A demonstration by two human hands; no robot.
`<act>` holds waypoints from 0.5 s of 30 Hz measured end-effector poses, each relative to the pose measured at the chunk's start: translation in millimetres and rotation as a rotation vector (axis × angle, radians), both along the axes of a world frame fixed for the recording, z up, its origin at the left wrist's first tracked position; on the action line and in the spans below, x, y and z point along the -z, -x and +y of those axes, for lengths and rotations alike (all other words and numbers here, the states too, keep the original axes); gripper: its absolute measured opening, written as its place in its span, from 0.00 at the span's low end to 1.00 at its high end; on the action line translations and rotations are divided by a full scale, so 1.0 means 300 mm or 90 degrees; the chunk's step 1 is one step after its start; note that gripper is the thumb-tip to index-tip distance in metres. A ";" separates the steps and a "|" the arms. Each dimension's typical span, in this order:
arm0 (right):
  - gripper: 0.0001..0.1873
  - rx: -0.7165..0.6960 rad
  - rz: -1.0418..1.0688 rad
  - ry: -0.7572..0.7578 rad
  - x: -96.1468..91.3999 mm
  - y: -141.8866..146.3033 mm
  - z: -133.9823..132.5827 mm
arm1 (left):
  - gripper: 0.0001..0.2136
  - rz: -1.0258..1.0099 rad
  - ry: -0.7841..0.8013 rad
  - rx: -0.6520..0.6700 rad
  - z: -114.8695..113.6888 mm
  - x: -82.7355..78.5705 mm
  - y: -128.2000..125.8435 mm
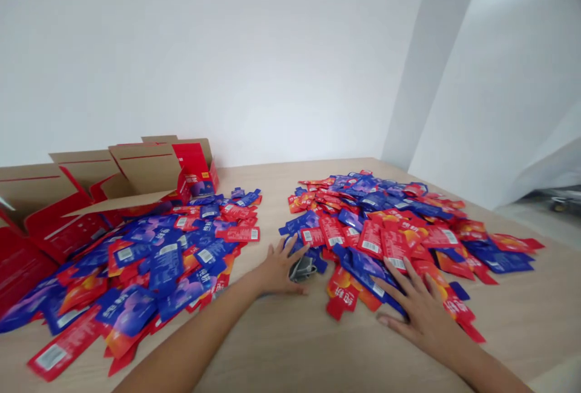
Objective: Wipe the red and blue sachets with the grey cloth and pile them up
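Two heaps of red and blue sachets lie on a light wooden table [295, 344]. My left hand [280, 270] rests between the heaps, its fingers curled round a small grey crumpled thing [303, 268] at the near edge of the right heap [399, 229]. My right hand [417, 305] lies flat with fingers spread on the sachets at the front of that heap. The left heap [149, 266] spreads towards the table's near left corner.
Several folded red and brown cardboard cartons [104, 187] stand at the back left, against a white wall. The table's right edge [521, 229] runs diagonally, with floor beyond it. A strip of bare tabletop separates the two heaps.
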State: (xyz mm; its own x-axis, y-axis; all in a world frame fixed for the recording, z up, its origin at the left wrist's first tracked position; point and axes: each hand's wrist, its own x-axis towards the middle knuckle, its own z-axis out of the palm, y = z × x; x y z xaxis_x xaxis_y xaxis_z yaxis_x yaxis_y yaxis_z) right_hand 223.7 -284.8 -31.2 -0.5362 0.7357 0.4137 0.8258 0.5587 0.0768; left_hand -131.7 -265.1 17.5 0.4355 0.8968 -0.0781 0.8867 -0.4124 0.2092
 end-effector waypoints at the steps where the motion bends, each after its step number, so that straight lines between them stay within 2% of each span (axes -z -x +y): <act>1: 0.34 -0.003 -0.006 0.004 0.014 -0.014 0.021 | 0.48 -0.001 0.006 0.013 0.039 0.000 -0.020; 4: 0.33 -0.022 -0.008 0.012 0.042 -0.044 0.078 | 0.47 -0.007 0.008 0.026 0.123 0.008 -0.075; 7: 0.33 -0.045 0.000 0.025 0.050 -0.073 0.129 | 0.47 -0.006 0.006 0.003 0.164 0.024 -0.125; 15: 0.29 -0.053 -0.053 0.118 0.005 -0.117 0.253 | 0.46 -0.016 0.024 -0.025 0.244 0.032 -0.225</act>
State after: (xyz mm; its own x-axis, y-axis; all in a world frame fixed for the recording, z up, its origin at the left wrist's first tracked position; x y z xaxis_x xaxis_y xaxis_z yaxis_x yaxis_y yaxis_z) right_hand 258.8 -208.9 -32.8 -0.6254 0.7464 0.2276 0.7709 0.6362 0.0322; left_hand -64.2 -192.0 7.8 0.4023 0.9099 -0.1016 0.8963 -0.3688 0.2463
